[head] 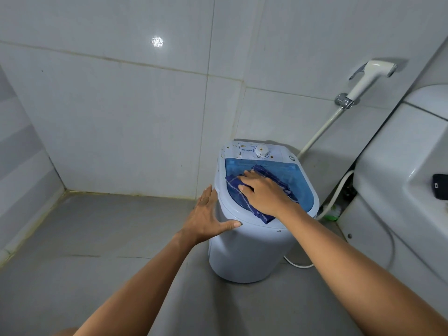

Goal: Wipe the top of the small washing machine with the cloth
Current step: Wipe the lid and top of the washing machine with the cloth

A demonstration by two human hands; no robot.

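Note:
A small white washing machine [247,251] stands on the grey tiled floor, with a translucent blue lid [303,190] and a white dial [261,150] at its far end. A dark blue checked cloth [278,178] lies spread on the lid. My right hand [264,192] presses flat on the cloth with straight fingers pointing left. My left hand [208,214] rests open against the machine's left rim, thumb lying along the near edge.
White tiled walls meet in a corner behind the machine. A bidet sprayer [371,76] with its hose hangs on the wall to the right. A white toilet [400,178] stands close on the right, with a dark object [440,186] on it. A white cord [298,264] trails on the floor.

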